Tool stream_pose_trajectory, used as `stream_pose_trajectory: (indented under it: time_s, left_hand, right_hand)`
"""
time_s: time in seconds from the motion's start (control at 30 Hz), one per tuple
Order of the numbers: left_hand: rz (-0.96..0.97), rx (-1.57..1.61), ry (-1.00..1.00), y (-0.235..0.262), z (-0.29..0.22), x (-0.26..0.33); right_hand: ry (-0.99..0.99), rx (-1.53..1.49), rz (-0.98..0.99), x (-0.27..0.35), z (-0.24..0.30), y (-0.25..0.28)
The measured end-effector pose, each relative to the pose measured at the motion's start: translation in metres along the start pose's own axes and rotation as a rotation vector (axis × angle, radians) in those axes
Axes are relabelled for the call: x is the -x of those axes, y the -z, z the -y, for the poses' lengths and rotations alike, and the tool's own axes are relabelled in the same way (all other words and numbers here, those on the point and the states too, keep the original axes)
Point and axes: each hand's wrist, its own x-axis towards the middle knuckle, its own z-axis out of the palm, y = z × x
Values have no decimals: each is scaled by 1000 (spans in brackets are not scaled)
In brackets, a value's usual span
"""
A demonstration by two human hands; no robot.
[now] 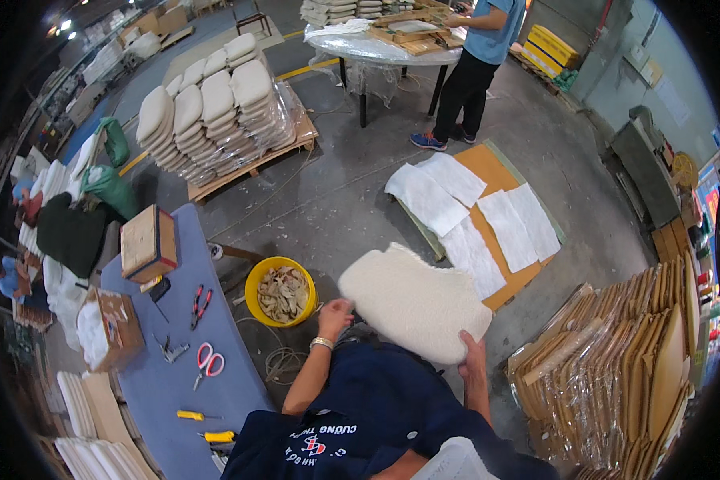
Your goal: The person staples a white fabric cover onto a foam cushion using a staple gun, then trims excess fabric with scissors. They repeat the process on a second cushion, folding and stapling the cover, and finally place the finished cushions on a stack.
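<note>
Cushion (414,302) over dusty concrete floor (336,200).

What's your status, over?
Left hand and right hand both grip the white fleece cushion. Yellow bucket sits left of it, apart.

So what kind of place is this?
Probably a furniture workshop where seat cushions get made. The left hand and right hand hold a white cushion, more cushions fill a pallet, wooden boards lean nearby.
</note>
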Motion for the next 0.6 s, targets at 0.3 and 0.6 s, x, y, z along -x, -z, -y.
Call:
stream_pose_trajectory:
  time_s: [0.3, 0.6]
  left_hand:
    - [79, -321, 227, 35, -2, -86]
    - [-86, -155, 476, 102, 37, -75]
  right_hand:
    - [-21, -67, -562, -96, -24, -30]
    - [-111, -245, -755, -201, 6, 40]
